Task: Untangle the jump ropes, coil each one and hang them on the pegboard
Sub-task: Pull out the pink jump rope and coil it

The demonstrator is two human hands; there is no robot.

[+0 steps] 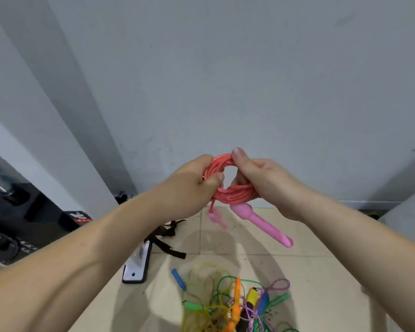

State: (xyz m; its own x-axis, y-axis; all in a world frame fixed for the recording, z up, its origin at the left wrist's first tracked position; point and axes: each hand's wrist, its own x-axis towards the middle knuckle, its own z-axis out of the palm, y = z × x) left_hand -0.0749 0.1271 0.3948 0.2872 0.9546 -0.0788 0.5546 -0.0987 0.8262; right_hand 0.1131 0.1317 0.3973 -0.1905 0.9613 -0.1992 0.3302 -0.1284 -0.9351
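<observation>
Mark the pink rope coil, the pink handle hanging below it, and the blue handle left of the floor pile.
pink rope coil (235,196): head view, lower strands of the loop.
pink handle (267,226): head view, middle of its shaft.
blue handle (178,279): head view, middle of its length.

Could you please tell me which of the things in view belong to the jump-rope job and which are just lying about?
Belongs to the job: pink rope coil, gripped by the left hand and right hand; pink handle dangling below; tangled ropes on the floor.
Just lying about: white bracket; black strap; dark equipment at the left.
</observation>
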